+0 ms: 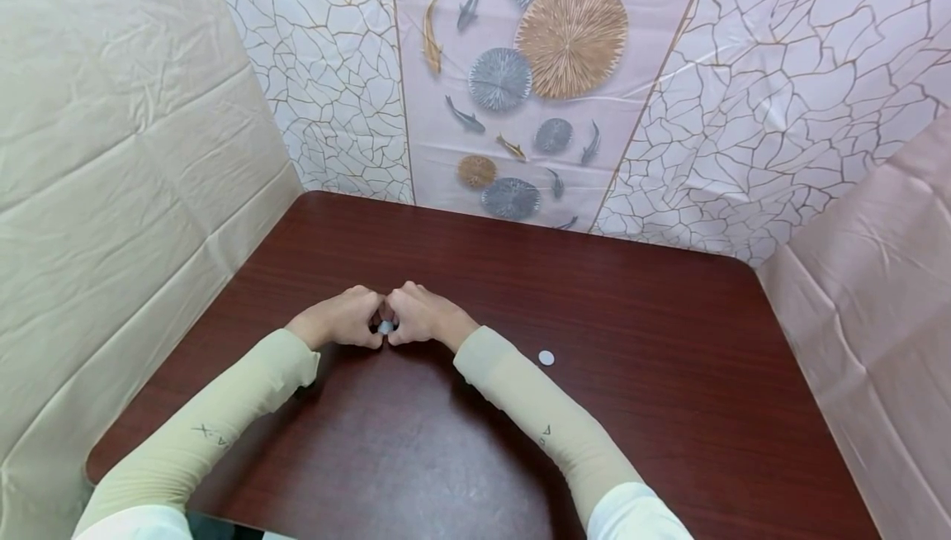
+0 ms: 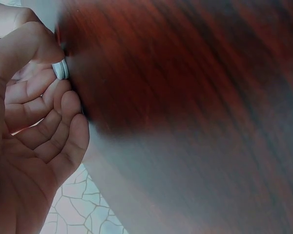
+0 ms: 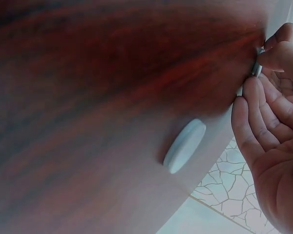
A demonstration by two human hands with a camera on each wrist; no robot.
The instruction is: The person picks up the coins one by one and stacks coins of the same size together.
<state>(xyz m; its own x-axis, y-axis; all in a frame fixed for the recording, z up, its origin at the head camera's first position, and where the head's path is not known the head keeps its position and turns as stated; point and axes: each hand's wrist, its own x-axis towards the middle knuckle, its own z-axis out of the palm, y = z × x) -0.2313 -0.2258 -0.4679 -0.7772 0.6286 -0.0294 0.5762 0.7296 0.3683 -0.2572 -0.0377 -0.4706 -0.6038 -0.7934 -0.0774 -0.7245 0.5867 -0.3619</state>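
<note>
My left hand (image 1: pixel 349 317) and right hand (image 1: pixel 422 314) meet on the left half of the table, fingertips close together. Between them is a small white disc (image 1: pixel 385 327), mostly covered by the fingers. In the left wrist view the disc (image 2: pixel 61 69) shows a layered edge, held between the left thumb and curled fingers close to the tabletop. The right wrist view has the right thumb and fingers pinching at the same disc (image 3: pixel 257 67), with only a sliver of it showing. A second white disc (image 1: pixel 546 357) lies flat on the table, right of the right forearm.
The dark red-brown wooden table (image 1: pixel 631 317) has rounded corners. Patterned cloth (image 1: pixel 505 69) hangs behind its far edge, and pale cloth walls (image 1: pixel 111 152) stand at both sides. Both forearms reach across the table from the near edge.
</note>
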